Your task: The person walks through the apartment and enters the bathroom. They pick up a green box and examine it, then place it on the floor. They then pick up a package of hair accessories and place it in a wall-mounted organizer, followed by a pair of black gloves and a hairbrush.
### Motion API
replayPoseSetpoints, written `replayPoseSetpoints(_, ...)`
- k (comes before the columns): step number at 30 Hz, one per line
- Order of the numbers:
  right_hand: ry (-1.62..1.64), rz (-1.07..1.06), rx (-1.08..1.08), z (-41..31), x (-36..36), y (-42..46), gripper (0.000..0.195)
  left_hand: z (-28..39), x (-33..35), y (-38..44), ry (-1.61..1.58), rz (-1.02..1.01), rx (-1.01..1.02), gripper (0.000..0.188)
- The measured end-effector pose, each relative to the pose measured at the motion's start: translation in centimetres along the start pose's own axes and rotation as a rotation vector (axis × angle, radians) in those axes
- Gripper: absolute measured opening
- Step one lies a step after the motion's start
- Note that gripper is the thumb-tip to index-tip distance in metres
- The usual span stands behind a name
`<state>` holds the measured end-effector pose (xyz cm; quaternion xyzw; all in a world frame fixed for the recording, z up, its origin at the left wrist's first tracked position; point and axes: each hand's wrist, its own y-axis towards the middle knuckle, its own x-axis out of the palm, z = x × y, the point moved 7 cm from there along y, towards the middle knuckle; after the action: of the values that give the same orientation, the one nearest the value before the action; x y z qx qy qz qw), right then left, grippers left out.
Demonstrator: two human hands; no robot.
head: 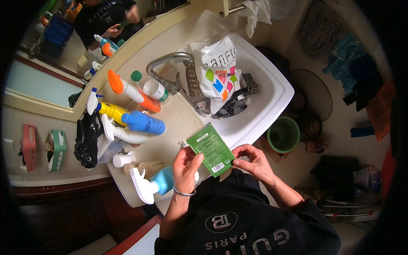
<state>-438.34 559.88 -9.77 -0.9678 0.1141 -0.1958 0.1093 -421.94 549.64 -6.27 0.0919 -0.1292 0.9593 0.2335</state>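
Observation:
A flat green packet point(210, 148) with printed text and a barcode is held up between my two hands, over the front edge of the washbasin counter. My left hand point(186, 165) grips its left edge, thumb on the printed face and a bracelet at the wrist. At the lower right edge, my right hand point(253, 162) pinches the packet between thumb and forefinger. Beyond the packet lies the white washbasin point(271, 92), in which a printed white plastic bag point(220, 70) rests with dark cloth point(232, 108) beside it. A light-blue spray bottle point(162, 180) stands close by my left wrist.
Along the counter's left side are an orange-capped bottle point(134, 92), a yellow spray bottle point(113, 111), a blue bottle point(145, 122) and a black plastic bag point(87, 137). A metal faucet point(169, 57) arches at the basin. A green bucket point(283, 135) stands on the floor at right.

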Motion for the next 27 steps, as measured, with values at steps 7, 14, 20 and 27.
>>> replayPoseSetpoints(7, 0.017, -0.021, 0.002, -0.1, 0.3, -0.2, 0.025, -0.1, -0.2, 0.0, 0.001, 0.032, 0.004, 0.026)
replayPoseSetpoints(14, 0.063, -0.017, 0.043, 0.1, 0.5, -0.5, 0.025, -1.2, -0.9, 0.0, -0.071, 0.097, -0.098, 0.024)
replayPoseSetpoints(20, 0.111, -0.027, 0.054, -0.2, 1.1, -0.4, 0.023, -4.9, -1.5, 0.1, -0.385, 0.208, -0.403, 0.020)
replayPoseSetpoints(27, 0.143, -0.016, 0.055, -0.5, 1.2, -0.4, 0.021, -6.1, -1.3, 0.2, -0.419, 0.180, -0.496, 0.016)
